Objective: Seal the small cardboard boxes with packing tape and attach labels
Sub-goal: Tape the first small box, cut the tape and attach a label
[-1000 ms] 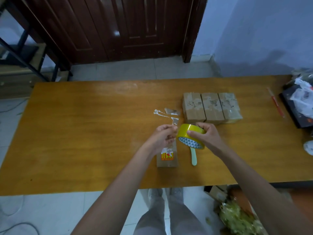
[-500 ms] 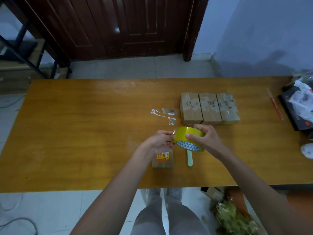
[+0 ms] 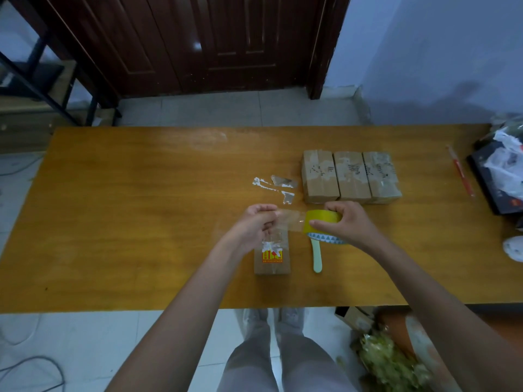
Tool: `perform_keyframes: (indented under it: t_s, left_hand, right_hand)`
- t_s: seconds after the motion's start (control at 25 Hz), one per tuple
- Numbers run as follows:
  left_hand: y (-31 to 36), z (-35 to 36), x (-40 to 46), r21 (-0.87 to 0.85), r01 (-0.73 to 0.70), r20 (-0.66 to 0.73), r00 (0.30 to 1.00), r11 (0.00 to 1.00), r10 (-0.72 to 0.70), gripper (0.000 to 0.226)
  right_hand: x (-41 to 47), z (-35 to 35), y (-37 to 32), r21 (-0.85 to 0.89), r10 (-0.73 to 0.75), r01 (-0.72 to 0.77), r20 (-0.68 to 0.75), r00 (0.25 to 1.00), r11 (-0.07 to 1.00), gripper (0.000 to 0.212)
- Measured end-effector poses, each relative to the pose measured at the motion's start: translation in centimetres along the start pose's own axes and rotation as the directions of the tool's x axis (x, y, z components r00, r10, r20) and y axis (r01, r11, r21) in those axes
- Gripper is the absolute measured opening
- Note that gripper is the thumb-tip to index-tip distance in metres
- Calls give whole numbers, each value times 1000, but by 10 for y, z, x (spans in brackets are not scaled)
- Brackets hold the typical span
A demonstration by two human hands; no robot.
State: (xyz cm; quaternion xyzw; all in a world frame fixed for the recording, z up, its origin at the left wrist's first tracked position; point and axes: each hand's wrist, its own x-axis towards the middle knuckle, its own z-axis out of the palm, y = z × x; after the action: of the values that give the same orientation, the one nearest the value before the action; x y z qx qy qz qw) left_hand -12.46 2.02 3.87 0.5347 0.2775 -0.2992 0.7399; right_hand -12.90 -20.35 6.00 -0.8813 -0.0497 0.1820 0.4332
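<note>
A small cardboard box (image 3: 272,257) lies flat on the wooden table (image 3: 141,222), close to the near edge. It has a label with a red and yellow picture and torn white paper on it. The words there are too small to read.

Just above the box, the left hand (image 3: 256,226) pinches the loose end of a clear strip of tape (image 3: 291,219). The right hand (image 3: 343,222) has its fingers and thumb curled round the yellow tape roll (image 3: 319,222). The box sits under the left hand, a little toward the person.

Half a second ago the hands were close together at the roll. Now they are apart, and a strip of tape stretches between them.

A pale green handle (image 3: 316,256) lies beside the box, below the roll. Three taped boxes (image 3: 351,176) sit touching in a row farther back, with dark scribbles that cannot be read. Scraps of torn tape (image 3: 276,185) lie left of them. A red stick (image 3: 461,175) and plastic bags (image 3: 506,165) sit at the right end.
</note>
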Motion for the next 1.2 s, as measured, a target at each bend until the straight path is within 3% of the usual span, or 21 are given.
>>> perform_keyframes:
  t_s: [0.12,0.28,0.36,0.56,0.72,0.88,1.2]
  left_hand:
    - [-5,-5,1,21,-24,-55,998,999,25,27]
    - [-7,-15,4,69,-53,-194,979,996,65,36]
    - [-8,-26,5,130,-64,-230,969,989,93,36]
    - [-19,-55,2,135,-107,-291,946,985,143,34]
    - [-43,-59,2,190,-113,-401,898,975,182,37]
    - [-54,-58,12,234,-132,-482,845,963,233,34]
    - [-65,-64,37,346,-60,-484,844,936,233,31]
  right_hand:
    - [0,-2,2,-45,-23,24,32,999,999,37]
    - [-1,-3,-4,-170,-119,152,190,975,974,59]
    - [3,-4,-3,-260,-140,196,220,965,946,55]
    - [6,-6,9,-559,-103,196,193,976,806,43]
    - [6,19,13,-743,-119,236,208,971,626,39]
    - [15,35,17,-796,-63,187,184,981,576,41]
    - [31,48,23,-818,19,164,209,978,552,33]
